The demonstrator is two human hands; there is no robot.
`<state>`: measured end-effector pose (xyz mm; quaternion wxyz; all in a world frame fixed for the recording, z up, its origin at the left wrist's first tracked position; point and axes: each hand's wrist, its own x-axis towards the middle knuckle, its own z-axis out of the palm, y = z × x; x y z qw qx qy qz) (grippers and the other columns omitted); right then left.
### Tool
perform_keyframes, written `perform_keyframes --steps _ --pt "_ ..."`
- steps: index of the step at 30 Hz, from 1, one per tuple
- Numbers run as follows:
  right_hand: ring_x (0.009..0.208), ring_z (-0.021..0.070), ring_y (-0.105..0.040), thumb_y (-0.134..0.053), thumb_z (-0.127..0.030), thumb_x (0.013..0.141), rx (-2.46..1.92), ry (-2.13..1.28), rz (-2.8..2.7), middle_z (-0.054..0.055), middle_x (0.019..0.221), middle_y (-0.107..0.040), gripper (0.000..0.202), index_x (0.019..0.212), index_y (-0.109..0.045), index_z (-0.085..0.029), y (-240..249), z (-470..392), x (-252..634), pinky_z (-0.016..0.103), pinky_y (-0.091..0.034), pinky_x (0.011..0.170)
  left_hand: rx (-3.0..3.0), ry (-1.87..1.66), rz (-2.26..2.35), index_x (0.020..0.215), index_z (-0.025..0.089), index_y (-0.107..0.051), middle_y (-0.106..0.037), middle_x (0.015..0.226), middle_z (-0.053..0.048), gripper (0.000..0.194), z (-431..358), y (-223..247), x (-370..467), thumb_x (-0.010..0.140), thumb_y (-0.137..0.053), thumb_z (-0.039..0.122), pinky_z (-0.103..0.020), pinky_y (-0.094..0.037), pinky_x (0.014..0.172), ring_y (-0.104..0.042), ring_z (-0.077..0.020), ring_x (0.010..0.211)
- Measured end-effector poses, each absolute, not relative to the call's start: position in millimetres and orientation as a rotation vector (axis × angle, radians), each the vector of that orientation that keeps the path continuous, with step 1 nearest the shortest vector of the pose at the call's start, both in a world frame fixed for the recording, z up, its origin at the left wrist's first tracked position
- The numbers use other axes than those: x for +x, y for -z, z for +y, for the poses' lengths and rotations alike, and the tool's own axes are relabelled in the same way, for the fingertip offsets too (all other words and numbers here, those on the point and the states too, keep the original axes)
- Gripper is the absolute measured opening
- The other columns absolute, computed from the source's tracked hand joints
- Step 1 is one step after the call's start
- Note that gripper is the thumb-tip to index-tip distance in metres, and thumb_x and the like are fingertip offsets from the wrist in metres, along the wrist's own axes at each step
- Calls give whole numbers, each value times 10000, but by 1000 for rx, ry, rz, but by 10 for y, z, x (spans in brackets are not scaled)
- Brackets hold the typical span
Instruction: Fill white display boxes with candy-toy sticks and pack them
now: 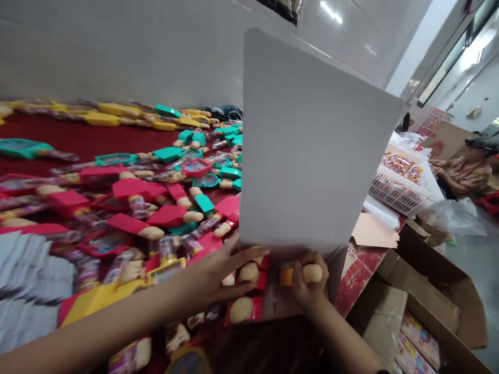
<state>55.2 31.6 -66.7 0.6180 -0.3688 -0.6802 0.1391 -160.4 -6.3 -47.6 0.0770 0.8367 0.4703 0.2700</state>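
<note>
In front of me stands an open box, its pale grey lid raised upright. Inside, along its left side, lie red toys with beige rounded ends. My left hand rests over these, fingers stretched and spread around one beige end. At the box's right side my right hand is closed around a yellow toy, whose beige rounded end pokes out past the thumb. Part of the box interior is in shadow and hidden by my hands.
Many red, green and yellow toys cover the red table on the left. Stacked white cards sit near left. At right are a white basket of small wrapped pieces, cardboard cartons and a seated person.
</note>
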Motion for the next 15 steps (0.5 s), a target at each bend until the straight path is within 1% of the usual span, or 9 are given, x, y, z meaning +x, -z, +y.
perform_keyframes --steps 2,5,8,12,15 --pt "395 83 -424 -513 -206 763 -869 -326 -1561 -63 510 -448 120 686 -422 -221 683 344 587 188 -365 395 2449 -744 1402 1330 267 -444 -435 1230 -74 379 -68 420 -1590 951 -433 259 -237 -473 886 -571 -167 1034" --pt "383 76 -442 -533 -218 756 -897 -410 -1618 -64 502 -479 116 683 -444 -217 651 349 610 175 -364 388 2453 -738 1383 1322 290 -427 -455 1146 -49 371 -69 425 -1608 952 -448 275 -230 -468 862 -569 -156 989" --pt "375 71 -443 -543 -235 752 -910 -488 -1696 -66 495 -489 117 673 -458 -216 580 332 595 171 -348 377 2503 -762 1355 1330 300 -413 -460 1141 -52 379 -41 523 -1665 952 -443 306 -233 -478 830 -582 -160 962" --pt "381 69 -446 -527 -221 766 -841 -373 -1693 -66 499 -500 107 693 -450 -221 565 286 523 177 -345 386 2572 -800 1327 1340 297 -421 -489 1133 -64 420 9 667 -1750 927 -482 348 -235 -501 768 -605 -173 926" --pt "416 83 -476 -493 -215 790 -674 -246 -1765 -51 529 -529 69 733 -459 -230 696 226 456 204 -368 415 2589 -799 1318 1323 301 -442 -502 1116 -59 423 15 713 -1782 908 -510 341 -228 -505 729 -608 -170 895"
